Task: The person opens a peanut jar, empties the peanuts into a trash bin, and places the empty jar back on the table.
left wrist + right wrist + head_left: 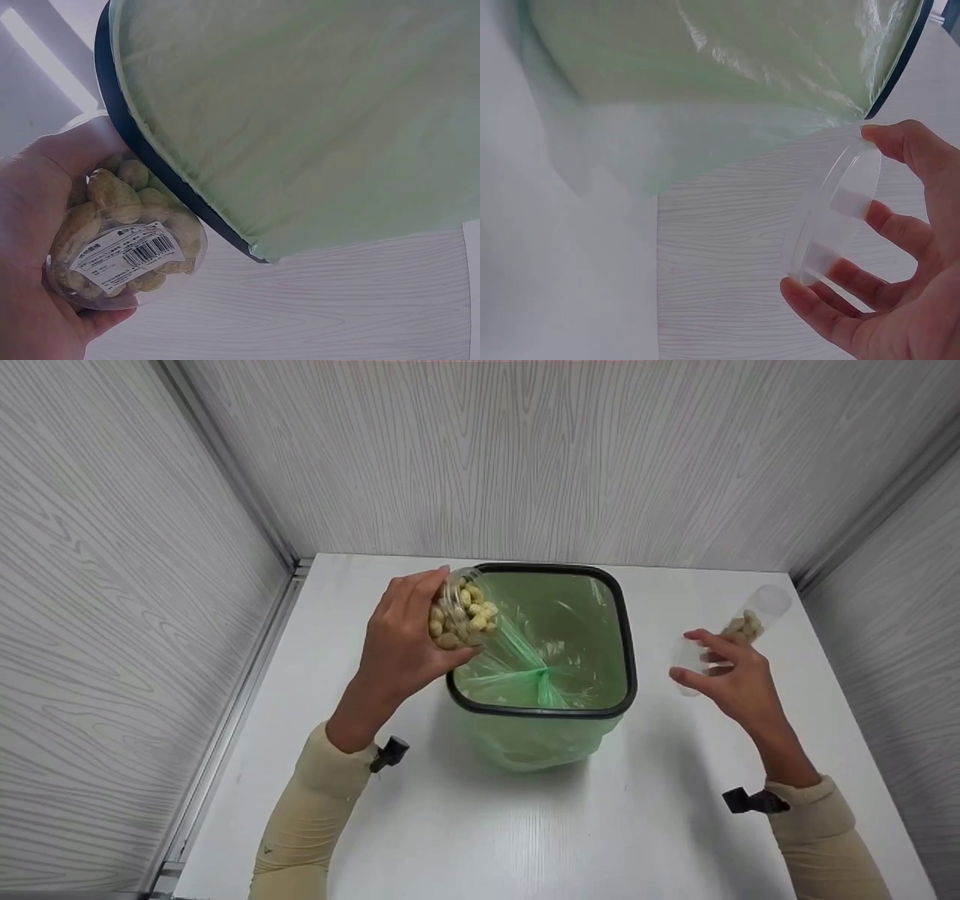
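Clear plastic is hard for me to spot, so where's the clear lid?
In the head view, the clear lid is held by the right hand, to the right of the green-lined bin.

The bin [540, 712] stood on the table [420, 825], with a bag [532, 742] inside it and over its outer wall. At the bin's left rim was the left hand [405, 637] with a jar [452, 601] of nuts [480, 619]. Right of the bin was the right hand [739, 679], a lid [688, 656] on its bin-facing side. Farther right of the bin, beyond that hand, was a container [770, 598] with nuts in it. Behind the bin rose a panel [525, 465].
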{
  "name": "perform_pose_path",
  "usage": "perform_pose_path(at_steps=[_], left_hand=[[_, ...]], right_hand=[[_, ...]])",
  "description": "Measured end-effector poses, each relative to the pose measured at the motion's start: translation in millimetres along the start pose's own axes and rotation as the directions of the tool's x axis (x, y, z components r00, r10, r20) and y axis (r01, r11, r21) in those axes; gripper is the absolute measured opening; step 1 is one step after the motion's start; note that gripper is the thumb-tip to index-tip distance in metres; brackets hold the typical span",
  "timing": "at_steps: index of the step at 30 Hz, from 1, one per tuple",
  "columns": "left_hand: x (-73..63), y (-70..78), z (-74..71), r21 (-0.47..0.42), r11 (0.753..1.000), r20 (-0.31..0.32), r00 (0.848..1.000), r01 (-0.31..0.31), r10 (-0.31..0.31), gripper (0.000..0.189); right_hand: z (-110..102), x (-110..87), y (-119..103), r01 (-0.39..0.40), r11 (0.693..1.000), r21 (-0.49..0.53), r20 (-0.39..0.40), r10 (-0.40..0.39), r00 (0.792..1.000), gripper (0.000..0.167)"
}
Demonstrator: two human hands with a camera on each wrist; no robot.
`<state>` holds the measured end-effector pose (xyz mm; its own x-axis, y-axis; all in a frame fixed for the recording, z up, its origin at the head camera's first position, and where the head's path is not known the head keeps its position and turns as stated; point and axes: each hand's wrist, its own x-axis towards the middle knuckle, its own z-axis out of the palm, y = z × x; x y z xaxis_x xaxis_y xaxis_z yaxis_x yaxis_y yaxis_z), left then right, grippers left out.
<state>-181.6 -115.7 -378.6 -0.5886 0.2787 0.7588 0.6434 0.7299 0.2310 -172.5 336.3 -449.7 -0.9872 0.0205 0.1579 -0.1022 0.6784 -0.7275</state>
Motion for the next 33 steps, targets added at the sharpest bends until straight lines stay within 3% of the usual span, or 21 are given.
perform_pose_path(at_steps=[7, 16, 26, 33], left_hand=[[-1.0, -2.1, -2.4, -0.007, 1.000, -0.006, 1.000, 0.014, -0.014, 0.094], [-6.3, -4.6, -6.2, 0.014, 0.999, 0.000, 0.999, 0.036, -0.036, 0.097], [-6.9, -5.3, -4.2, 0.010, 0.999, 0.003, 0.999, 0.042, -0.042, 0.096], [-8.3, -5.2, -3.0, -0.006, 0.999, -0.001, 0.999, 0.041, -0.041, 0.096]], right_hand=[[6, 3.1, 16, -0.024, 1.000, -0.019, 0.007, 0.024, 1.000, 0.056], [16, 8.5, 46, 0.004, 0.998, -0.063, 0.001, -0.004, 1.000, 0.055], [22, 5.0, 73, -0.047, 0.995, -0.092, 0.013, 0.049, 0.999, 0.056], [24, -0.4, 87, -0.038, 0.987, -0.159, 0.009, 0.040, 0.999, 0.056]])
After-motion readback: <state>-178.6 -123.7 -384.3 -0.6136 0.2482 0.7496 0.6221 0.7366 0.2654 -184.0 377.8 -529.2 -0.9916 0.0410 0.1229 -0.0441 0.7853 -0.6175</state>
